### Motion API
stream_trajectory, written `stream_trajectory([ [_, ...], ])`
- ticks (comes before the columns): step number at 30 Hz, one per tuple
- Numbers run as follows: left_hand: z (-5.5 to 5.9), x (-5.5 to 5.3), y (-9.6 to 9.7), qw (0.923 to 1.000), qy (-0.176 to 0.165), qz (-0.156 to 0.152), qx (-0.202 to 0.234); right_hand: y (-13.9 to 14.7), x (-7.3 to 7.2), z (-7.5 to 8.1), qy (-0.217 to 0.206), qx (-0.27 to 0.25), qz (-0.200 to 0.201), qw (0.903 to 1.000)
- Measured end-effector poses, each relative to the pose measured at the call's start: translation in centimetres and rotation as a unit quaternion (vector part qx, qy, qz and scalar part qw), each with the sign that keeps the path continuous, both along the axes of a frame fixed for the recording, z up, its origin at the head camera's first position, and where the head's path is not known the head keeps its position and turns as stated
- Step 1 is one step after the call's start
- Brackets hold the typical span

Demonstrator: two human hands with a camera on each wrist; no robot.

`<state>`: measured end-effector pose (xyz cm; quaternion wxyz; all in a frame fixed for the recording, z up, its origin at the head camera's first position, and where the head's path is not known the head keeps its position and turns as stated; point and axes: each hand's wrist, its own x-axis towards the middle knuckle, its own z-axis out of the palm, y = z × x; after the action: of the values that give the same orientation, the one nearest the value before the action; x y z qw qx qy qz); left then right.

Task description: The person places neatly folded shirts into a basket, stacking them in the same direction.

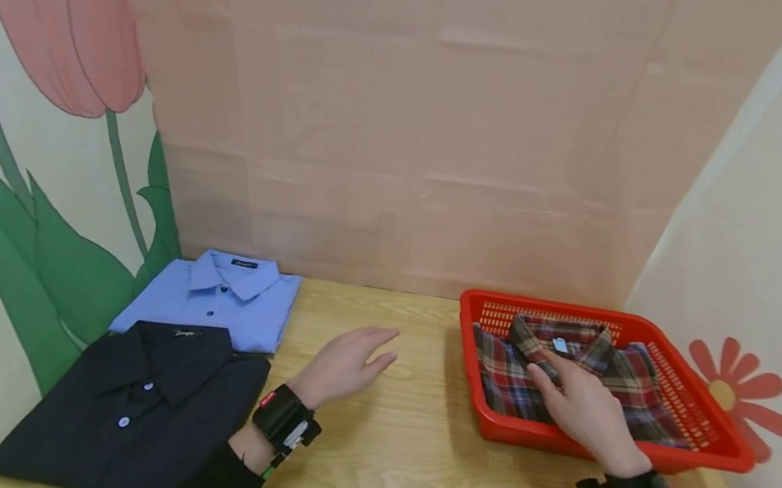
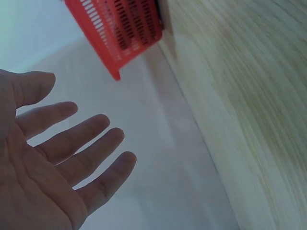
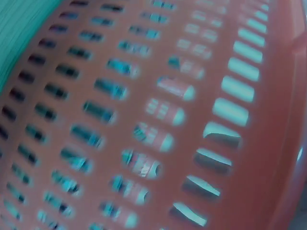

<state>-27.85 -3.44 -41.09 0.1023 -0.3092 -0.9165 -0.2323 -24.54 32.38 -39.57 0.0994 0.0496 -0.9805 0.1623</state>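
In the head view, a folded plaid shirt [image 1: 635, 390] in red, navy and cream lies in a red plastic basket [image 1: 712, 427], its collar toward the back. My right hand [image 1: 582, 408] reaches over the basket's front rim, with straight fingers over the shirt beside the collar; the fingertips overlap the fabric. The right wrist view shows the slotted basket wall [image 3: 158, 115] but no hand. My left hand [image 1: 342, 367] hovers above the wooden table between the basket and the folded shirts, fingers spread and holding nothing. In the left wrist view, its palm and fingers [image 2: 91, 158] show clearly.
At the table's left lie a folded black shirt [image 1: 182, 424] and, behind it, a folded light blue shirt [image 1: 163, 294]. A tan sheet [image 1: 418, 113] covers the back wall. White panels with painted flowers stand left and right. The table [image 1: 366, 460] has a wood-grain top.
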Motion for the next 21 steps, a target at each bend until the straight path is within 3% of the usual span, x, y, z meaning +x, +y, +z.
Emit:
stream_trajectory([
  [10, 0.5, 1.7, -4.5, 0.9995, -0.027, 0.001, 0.016, -3.7, 0.6, 0.4, 0.044, 0.007, 0.036, 0.9984],
  [21, 0.2, 1.7, -9.9, 0.9954, -0.058, 0.064, 0.04, -7.7, 0.5, -0.1, 0.078, 0.009, 0.081, 0.9936],
])
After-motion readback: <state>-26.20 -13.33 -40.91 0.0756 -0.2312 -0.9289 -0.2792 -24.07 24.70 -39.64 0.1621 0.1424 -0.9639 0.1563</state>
